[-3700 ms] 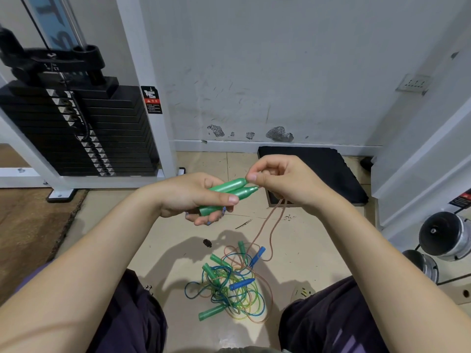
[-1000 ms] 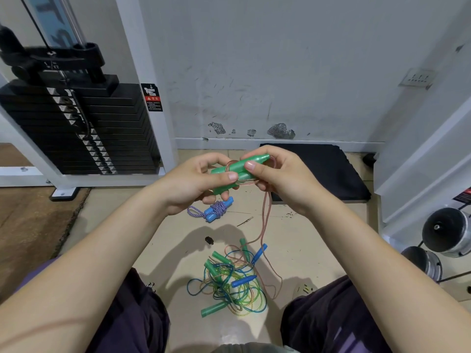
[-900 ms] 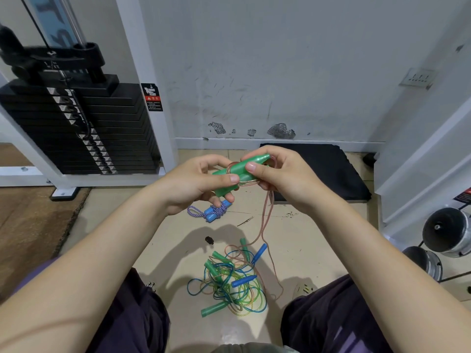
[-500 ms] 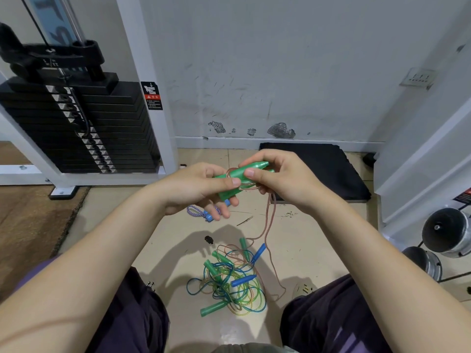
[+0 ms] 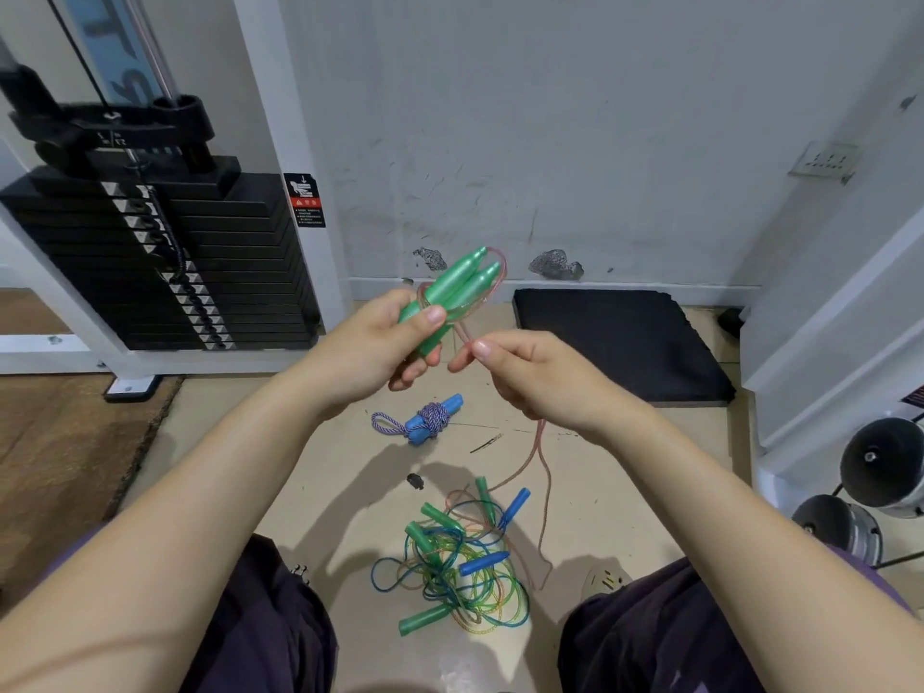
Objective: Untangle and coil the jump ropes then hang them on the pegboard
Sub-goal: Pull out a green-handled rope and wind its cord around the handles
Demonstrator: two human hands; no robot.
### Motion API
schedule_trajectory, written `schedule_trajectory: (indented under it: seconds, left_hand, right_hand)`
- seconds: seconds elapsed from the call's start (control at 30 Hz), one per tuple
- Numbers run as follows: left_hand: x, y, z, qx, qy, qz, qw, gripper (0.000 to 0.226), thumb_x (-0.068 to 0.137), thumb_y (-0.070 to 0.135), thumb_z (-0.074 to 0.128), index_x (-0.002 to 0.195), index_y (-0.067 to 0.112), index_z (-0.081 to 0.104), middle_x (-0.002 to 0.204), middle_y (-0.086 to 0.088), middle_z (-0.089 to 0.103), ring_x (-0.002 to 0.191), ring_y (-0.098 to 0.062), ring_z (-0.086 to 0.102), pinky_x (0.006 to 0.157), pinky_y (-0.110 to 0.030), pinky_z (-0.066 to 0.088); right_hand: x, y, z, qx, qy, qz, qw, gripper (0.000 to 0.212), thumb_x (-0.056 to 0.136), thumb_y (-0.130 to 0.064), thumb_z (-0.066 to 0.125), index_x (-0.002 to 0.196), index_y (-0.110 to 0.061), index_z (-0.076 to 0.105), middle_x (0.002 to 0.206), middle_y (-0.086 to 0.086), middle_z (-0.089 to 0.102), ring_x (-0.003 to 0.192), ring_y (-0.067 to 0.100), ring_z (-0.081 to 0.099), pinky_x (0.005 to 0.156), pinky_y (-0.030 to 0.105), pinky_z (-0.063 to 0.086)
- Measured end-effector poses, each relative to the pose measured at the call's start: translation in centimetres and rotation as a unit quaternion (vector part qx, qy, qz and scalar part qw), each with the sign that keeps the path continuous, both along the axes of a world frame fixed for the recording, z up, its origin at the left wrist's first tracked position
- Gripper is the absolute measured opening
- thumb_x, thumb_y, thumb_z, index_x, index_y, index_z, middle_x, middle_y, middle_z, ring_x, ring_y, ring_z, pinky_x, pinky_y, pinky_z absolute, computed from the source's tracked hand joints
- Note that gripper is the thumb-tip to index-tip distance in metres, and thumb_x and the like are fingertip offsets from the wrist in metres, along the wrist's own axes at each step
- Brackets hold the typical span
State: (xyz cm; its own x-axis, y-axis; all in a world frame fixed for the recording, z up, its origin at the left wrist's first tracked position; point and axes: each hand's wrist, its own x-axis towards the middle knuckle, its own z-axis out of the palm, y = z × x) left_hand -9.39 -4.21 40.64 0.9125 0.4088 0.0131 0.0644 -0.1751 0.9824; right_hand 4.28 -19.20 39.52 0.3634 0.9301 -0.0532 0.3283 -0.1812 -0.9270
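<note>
My left hand [image 5: 380,337] grips two green handles [image 5: 457,282] side by side, tips pointing up and right. A thin pink rope [image 5: 542,472] loops around the handles and runs down to the floor. My right hand [image 5: 530,377] pinches that rope just right of the handles. On the floor between my legs lies a tangle of ropes [image 5: 460,557] with green and blue handles. A coiled purple rope with blue handles [image 5: 427,422] lies beyond the tangle. No pegboard is in view.
A black weight stack [image 5: 165,262] in a white frame stands at the left. A black mat [image 5: 615,342] lies by the wall at the right. Dumbbell ends [image 5: 880,462] sit at the far right. My knees frame the tangle.
My right hand has left the handles and moved down and right, drawing the pink rope. My left hand has tilted the handles more upright. A rope loop now wraps the handles.
</note>
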Motion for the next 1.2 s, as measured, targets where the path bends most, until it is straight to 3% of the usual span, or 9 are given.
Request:
schedule_trajectory:
  seconds: [0.1,0.23,0.33,0.53,0.77,0.93,1.03,1.2]
  left_hand:
    - [0.2,-0.2,-0.5,0.019,0.011,0.003,1.000,0.014,0.106,0.022,0.043,0.104,0.009,0.048,0.078,-0.009,0.056,0.050,-0.008,0.044,0.045,-0.019,0.038]
    - [0.4,-0.2,-0.6,-0.049,-0.005,0.013,0.999,0.016,0.105,0.022,0.043,0.112,0.009,0.049,0.073,-0.004,0.057,0.052,-0.011,0.045,0.045,-0.020,0.037]
    - [0.7,-0.4,-0.9,-0.066,-0.006,0.019,0.998,0.017,0.105,0.023,0.044,0.114,0.009,0.048,0.073,-0.005,0.057,0.051,-0.012,0.045,0.045,-0.021,0.036]
    - [0.9,-0.6,-1.1,-0.047,-0.018,-0.004,0.999,0.035,0.105,0.023,0.045,0.139,0.033,0.043,0.073,-0.007,0.053,0.053,-0.013,0.044,0.047,-0.023,0.037]
    - [1.0,-1.0,-1.1,-0.058,-0.006,0.022,0.998,0.021,0.106,0.025,0.043,0.116,0.008,0.045,0.074,-0.008,0.053,0.050,-0.012,0.042,0.046,-0.021,0.034]
    - [1.1,-1.1,-1.1,-0.022,-0.022,0.046,0.998,0.010,0.106,0.026,0.044,0.106,0.017,0.048,0.073,-0.005,0.056,0.049,-0.010,0.042,0.045,-0.019,0.036]
    - [1.2,-0.8,-1.2,-0.006,-0.037,0.067,0.997,0.008,0.104,0.026,0.047,0.111,0.026,0.052,0.069,-0.001,0.056,0.049,-0.009,0.042,0.046,-0.017,0.036]
    - [1.5,-0.6,-1.8,0.016,-0.039,0.113,0.993,0.010,0.099,0.026,0.058,0.109,0.027,0.061,0.057,0.006,0.058,0.046,-0.006,0.045,0.045,-0.018,0.037]
  right_hand:
    - [-0.7,0.3,0.1,-0.009,-0.075,-0.009,0.997,0.026,0.104,-0.029,0.044,0.099,-0.016,0.066,0.051,-0.011,0.035,0.049,0.006,0.032,0.050,0.021,0.030]
    - [-0.9,0.5,0.2,0.006,-0.028,-0.060,0.998,0.025,0.105,-0.021,0.041,0.090,-0.015,0.059,0.055,-0.001,0.040,0.046,0.009,0.036,0.047,0.021,0.031]
    - [-1.0,0.6,0.3,0.000,-0.031,-0.071,0.997,0.029,0.104,-0.017,0.042,0.081,-0.014,0.060,0.062,0.001,0.048,0.052,0.011,0.041,0.053,0.026,0.035]
    - [-0.9,0.7,0.1,0.009,-0.055,-0.067,0.996,0.032,0.102,-0.026,0.048,0.083,-0.012,0.068,0.051,-0.014,0.044,0.050,0.003,0.039,0.054,0.022,0.032]
    - [-0.9,0.4,0.0,-0.019,-0.042,-0.068,0.997,0.029,0.104,-0.025,0.045,0.091,-0.010,0.066,0.055,-0.003,0.045,0.051,0.012,0.037,0.050,0.025,0.033]
    - [-1.0,0.6,0.2,-0.029,-0.045,-0.062,0.997,0.021,0.102,-0.025,0.049,0.091,-0.012,0.060,0.058,-0.003,0.048,0.041,0.001,0.037,0.044,0.015,0.031]
    - [-1.1,0.7,0.6,-0.028,-0.078,-0.051,0.995,0.019,0.099,-0.027,0.055,0.091,-0.010,0.061,0.063,0.004,0.044,0.044,0.004,0.033,0.047,0.020,0.028]
    - [-1.2,0.3,1.3,-0.012,-0.151,-0.046,0.987,0.024,0.097,-0.028,0.059,0.080,-0.012,0.063,0.057,-0.006,0.045,0.049,0.004,0.036,0.054,0.026,0.031]
